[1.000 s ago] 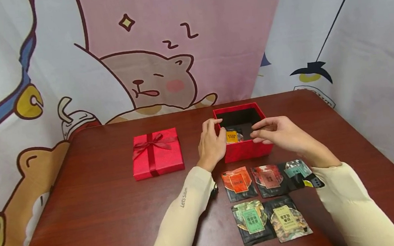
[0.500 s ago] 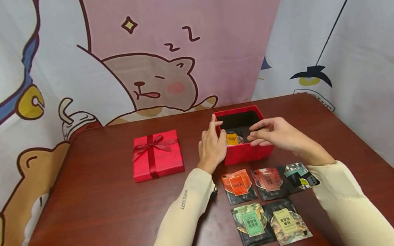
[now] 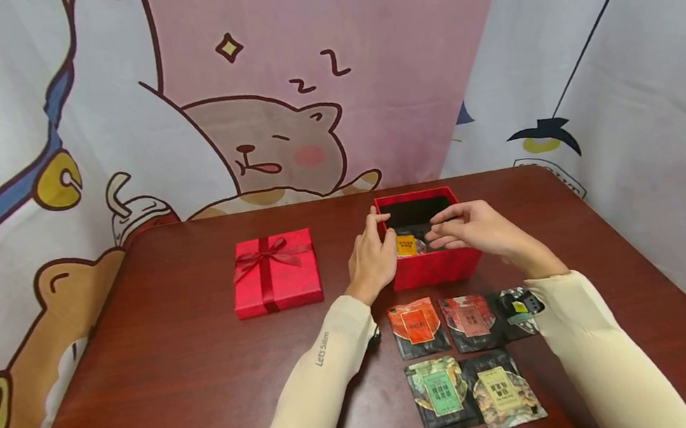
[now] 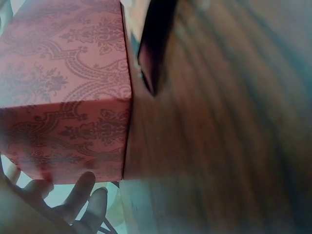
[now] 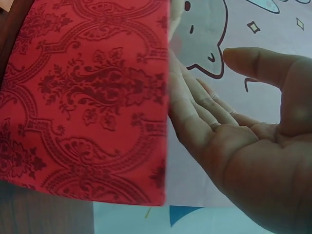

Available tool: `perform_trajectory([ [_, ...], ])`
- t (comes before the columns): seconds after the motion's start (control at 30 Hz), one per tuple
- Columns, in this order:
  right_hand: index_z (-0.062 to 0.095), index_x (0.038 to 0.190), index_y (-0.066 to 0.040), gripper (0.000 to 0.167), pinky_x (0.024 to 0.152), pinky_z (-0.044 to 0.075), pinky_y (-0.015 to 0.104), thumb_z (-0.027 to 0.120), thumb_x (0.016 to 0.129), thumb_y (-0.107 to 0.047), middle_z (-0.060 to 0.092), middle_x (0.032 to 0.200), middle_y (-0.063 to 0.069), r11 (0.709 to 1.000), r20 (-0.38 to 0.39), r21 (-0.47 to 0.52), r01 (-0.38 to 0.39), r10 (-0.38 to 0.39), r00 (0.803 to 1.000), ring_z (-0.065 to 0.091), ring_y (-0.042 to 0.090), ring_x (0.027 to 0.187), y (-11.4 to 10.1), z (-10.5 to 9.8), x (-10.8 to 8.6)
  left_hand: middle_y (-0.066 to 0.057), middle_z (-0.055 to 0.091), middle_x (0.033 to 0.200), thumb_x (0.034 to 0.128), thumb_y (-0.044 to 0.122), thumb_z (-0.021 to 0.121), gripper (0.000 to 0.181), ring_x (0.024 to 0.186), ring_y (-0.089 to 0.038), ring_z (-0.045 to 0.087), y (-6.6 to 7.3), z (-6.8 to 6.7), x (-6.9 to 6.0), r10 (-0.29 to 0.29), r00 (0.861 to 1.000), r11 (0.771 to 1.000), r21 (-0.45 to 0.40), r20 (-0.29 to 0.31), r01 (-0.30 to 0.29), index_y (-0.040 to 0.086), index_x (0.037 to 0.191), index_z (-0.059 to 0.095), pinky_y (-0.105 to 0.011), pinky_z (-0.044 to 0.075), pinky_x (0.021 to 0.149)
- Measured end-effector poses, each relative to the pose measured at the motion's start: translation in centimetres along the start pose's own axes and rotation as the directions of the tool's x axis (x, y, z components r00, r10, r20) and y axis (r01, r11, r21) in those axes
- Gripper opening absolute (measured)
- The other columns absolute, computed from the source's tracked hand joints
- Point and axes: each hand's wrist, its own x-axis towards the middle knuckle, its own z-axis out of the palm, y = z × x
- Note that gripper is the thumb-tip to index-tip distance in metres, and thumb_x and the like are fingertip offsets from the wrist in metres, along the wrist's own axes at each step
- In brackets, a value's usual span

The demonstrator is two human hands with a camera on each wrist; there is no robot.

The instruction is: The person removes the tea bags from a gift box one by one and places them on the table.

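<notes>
A red patterned gift box (image 3: 435,268) stands lidless on the table, its inside black. Inside at its left lies a dark sachet with a yellow label (image 3: 406,245). My left hand (image 3: 372,259) rests against the box's left side; in the left wrist view its fingers touch the outer wall. My right hand (image 3: 473,229) reaches over the box's front right, fingertips inside, close to the right of the yellow-labelled sachet. The right wrist view has the thumb apart from nearly straight fingers, nothing visible between them, the fingertips hidden behind the box wall.
In front of the box lie several sachets: an orange one (image 3: 419,327), a dark red one (image 3: 472,322), a black one (image 3: 519,312) partly under the right wrist's camera, a green one (image 3: 443,395) and a cream-labelled one (image 3: 503,389). The red lid (image 3: 276,271) with a bow lies left.
My right hand has moved a little left, its fingertips nearer the yellow-labelled sachet in the box. My left hand stays at the box's left side. The head view has tilted slightly.
</notes>
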Motion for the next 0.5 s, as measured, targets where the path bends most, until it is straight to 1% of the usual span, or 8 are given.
perform_trajectory([
  [0.1,0.049,0.131,0.014,0.043,0.085,0.054,0.034,0.056,0.101,-0.017,0.065,0.118,0.029,1.000,0.009,0.015,-0.005,0.005,1.000,0.069,0.035,0.103,0.3,0.0,0.7,0.014,0.029,0.159,0.1015,0.039,0.040,0.042,0.114,-0.024,0.055,0.1,0.0,0.2,-0.004,1.000,1.000,-0.003,0.001,0.004,0.029,0.142,0.046,-0.050,0.048,0.088],
  [0.17,0.049,0.130,0.014,0.042,0.085,0.054,0.034,0.055,0.101,-0.016,0.065,0.118,0.030,1.000,0.015,0.018,-0.010,0.010,1.000,0.068,0.037,0.104,0.5,0.1,1.1,0.011,0.037,0.156,0.1011,0.040,0.039,0.042,0.113,-0.024,0.055,0.2,0.0,0.2,-0.005,1.000,1.000,0.007,-0.001,0.005,0.029,0.141,0.047,-0.050,0.048,0.086],
  [0.3,0.049,0.130,0.015,0.041,0.086,0.053,0.035,0.053,0.102,-0.015,0.065,0.118,0.030,1.000,0.028,0.017,-0.018,0.018,0.999,0.068,0.037,0.105,1.0,0.1,2.0,0.001,0.053,0.142,0.1007,0.040,0.040,0.040,0.108,-0.025,0.053,0.4,0.1,0.3,-0.012,1.000,1.000,0.020,-0.005,0.012,0.030,0.139,0.048,-0.051,0.048,0.084],
  [0.33,0.049,0.130,0.015,0.041,0.086,0.053,0.035,0.052,0.102,-0.015,0.065,0.118,0.030,1.000,0.033,0.017,-0.018,0.018,0.999,0.068,0.036,0.105,1.1,0.1,2.2,-0.001,0.055,0.137,0.1006,0.041,0.040,0.039,0.108,-0.025,0.052,0.4,0.1,0.3,-0.017,1.000,1.000,0.023,-0.008,0.017,0.031,0.138,0.048,-0.050,0.048,0.084],
  [0.4,0.049,0.130,0.016,0.041,0.087,0.052,0.037,0.052,0.102,-0.015,0.065,0.117,0.030,1.000,0.044,0.022,-0.020,0.019,0.999,0.069,0.035,0.104,1.3,0.1,2.6,-0.004,0.054,0.134,0.1004,0.041,0.041,0.038,0.110,-0.026,0.051,0.4,0.1,0.3,-0.026,1.000,0.999,0.023,-0.006,0.026,0.032,0.136,0.048,-0.051,0.047,0.086],
  [0.5,0.050,0.129,0.015,0.041,0.087,0.053,0.036,0.052,0.102,-0.015,0.066,0.116,0.029,0.999,0.047,0.020,-0.032,0.031,0.998,0.070,0.034,0.103,1.7,0.3,3.2,-0.006,0.052,0.133,0.1002,0.042,0.040,0.036,0.113,-0.027,0.052,0.2,0.1,0.3,-0.031,1.000,0.999,0.024,0.000,0.031,0.032,0.134,0.048,-0.052,0.047,0.086],
])
